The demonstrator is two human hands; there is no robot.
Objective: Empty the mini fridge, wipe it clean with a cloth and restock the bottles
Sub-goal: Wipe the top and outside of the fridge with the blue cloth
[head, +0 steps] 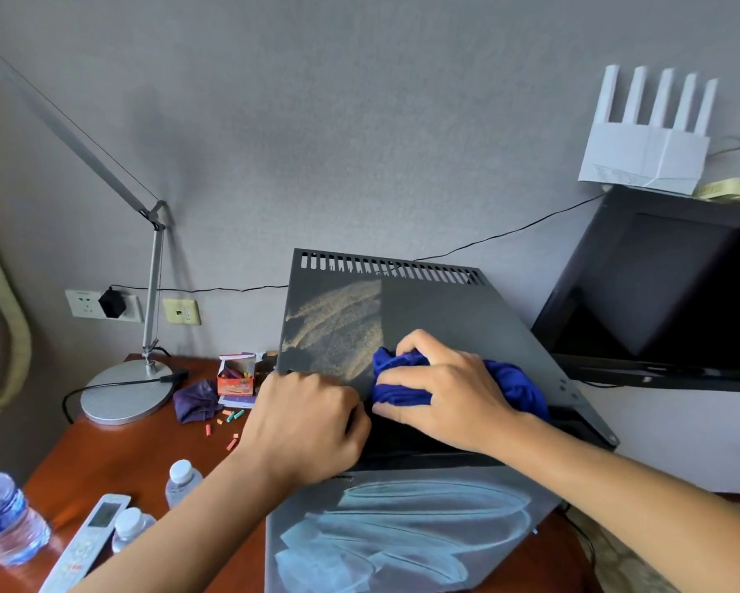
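Note:
The dark mini fridge (pixel 445 310) stands on the wooden desk, seen from above. Its top carries a patch of pale dust on the left half. My right hand (pixel 441 391) grips a bunched blue cloth (pixel 518 383) and presses it on the front part of the top. My left hand (pixel 312 421) sits at the front left corner, fingers curled over the top's front edge. The door face (pixel 402 532) below shows pale wipe streaks. Three water bottles stand at the lower left: one large (pixel 8 515) and two small (pixel 182 481) (pixel 130 528).
A desk lamp's round base (pixel 126 391) stands at the back left, its cable trailing. A purple cloth (pixel 197 400), a small orange box (pixel 235 378) and scattered chalk bits lie beside the fridge. A white remote (pixel 90 537) lies near the bottles. A black screen (pixel 659 293) and a white router (pixel 646 139) are on the right.

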